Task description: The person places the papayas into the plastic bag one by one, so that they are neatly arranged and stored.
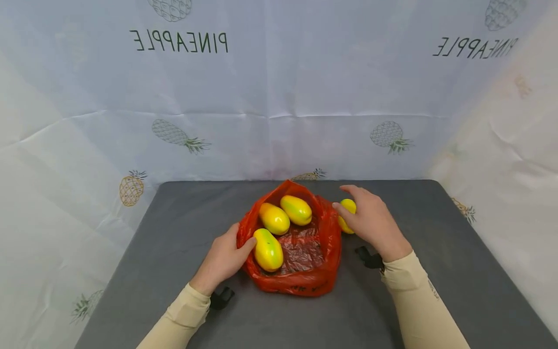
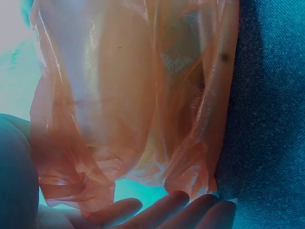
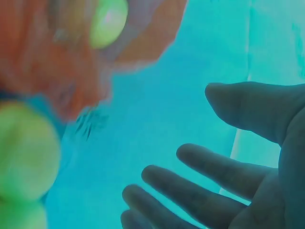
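A red plastic bag [image 1: 301, 283] stands with its mouth wide, several yellow-green mangoes [image 1: 296, 211] inside it. At its left side my left hand [image 1: 224, 254] grips the rim, thumb over the edge beside the nearest mango [image 1: 268, 251] and fingers along the outside. The left wrist view has the thin bag wall [image 2: 124, 95] between thumb and fingers. Over on the right, my right hand [image 1: 370, 218] hovers with fingers spread, holding nothing. It partly hides a yellow mango [image 1: 347, 227] lying beside the bag, which shows left of the fingers [image 3: 190, 191] in the right wrist view.
The dark grey table [image 1: 196, 208] lies under everything. A white cloth [image 1: 279, 87] printed with pineapples hangs behind it and along both sides. Black straps [image 1: 369, 258] sit at both wrists.
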Action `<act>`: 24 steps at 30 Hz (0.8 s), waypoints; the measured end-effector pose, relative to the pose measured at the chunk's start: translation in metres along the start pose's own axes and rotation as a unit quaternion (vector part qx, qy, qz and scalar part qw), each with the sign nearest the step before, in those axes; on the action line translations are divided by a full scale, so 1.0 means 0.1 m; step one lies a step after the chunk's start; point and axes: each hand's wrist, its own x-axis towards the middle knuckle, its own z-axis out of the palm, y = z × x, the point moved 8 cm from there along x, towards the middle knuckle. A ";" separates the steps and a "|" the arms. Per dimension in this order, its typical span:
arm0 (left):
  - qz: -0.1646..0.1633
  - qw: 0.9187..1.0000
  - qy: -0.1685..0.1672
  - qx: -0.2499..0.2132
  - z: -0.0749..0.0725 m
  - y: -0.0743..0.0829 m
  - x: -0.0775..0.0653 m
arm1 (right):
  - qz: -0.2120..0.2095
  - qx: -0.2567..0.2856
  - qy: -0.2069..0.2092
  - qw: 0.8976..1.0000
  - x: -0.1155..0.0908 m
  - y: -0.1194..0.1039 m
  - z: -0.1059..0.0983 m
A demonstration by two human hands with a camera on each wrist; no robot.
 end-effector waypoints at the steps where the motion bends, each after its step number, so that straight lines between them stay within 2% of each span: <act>1: -0.001 1.000 0.000 0.001 0.00 -0.01 0.01 | 0.010 0.001 0.004 1.000 -0.01 0.08 -0.03; 6: -0.010 1.000 -0.003 0.003 0.01 -0.03 0.02 | 0.059 0.008 0.021 0.998 -0.08 0.49 -0.11; 11: -0.010 1.000 -0.005 0.006 0.01 -0.02 0.02 | 0.082 0.016 0.015 0.996 -0.12 0.83 -0.13; 19: -0.013 1.000 -0.008 0.008 0.02 -0.02 0.02 | 0.107 0.018 -0.030 0.994 -0.11 1.07 -0.03; 24: -0.012 1.000 -0.008 0.014 0.03 -0.01 0.01 | 0.107 0.020 -0.039 0.993 -0.11 1.15 0.03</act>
